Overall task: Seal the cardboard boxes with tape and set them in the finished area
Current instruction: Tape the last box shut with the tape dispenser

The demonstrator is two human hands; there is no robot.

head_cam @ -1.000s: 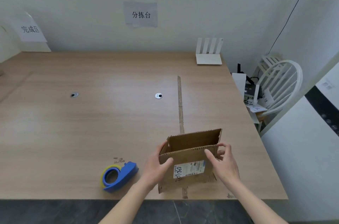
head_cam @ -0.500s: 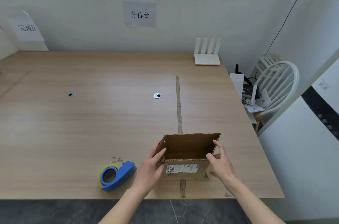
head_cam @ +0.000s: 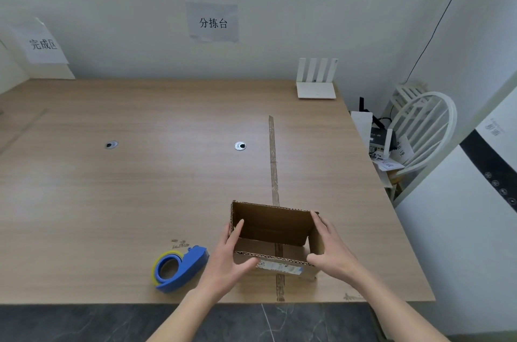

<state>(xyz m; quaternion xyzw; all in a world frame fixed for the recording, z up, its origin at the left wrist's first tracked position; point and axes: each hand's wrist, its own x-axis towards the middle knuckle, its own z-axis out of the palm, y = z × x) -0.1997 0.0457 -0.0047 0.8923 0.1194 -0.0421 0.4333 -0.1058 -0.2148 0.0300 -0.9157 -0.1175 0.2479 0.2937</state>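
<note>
Two bare hands are holding an open brown corrugated cardboard box (head_cam: 275, 232) near the front edge of the light wooden tabletop (head_cam: 140, 187), right of centre. The box is sitting upright with its top open, its inside empty and a strip of tape running across its floor; a white printed label is showing on its near wall. The left hand (head_cam: 230, 260) is gripping the box's left wall, fingers reaching up along that wall and the thumb curling across the near wall's rim. The right hand (head_cam: 328, 250) is clasping the right wall, fingers lying along the outside and the thumb pressing the near right corner. The box is standing over a long brownish tape strip (head_cam: 273, 159) that is running front to back along the tabletop. Just left of the left hand, a blue plastic tape dispenser (head_cam: 179, 269) holding a yellow-edged roll is lying on the tabletop, apart from the box. Farther back, two round metal grommets (head_cam: 240, 146) are sitting in the surface, and a white router (head_cam: 316, 81) is standing at the far right corner. On the wall, a paper sign reading 分拣台 (head_cam: 213, 22) is hanging centrally, and another reading 完成区 (head_cam: 42, 43) is leaning at far left. A white chair (head_cam: 425, 123) is standing beyond the right edge.
</note>
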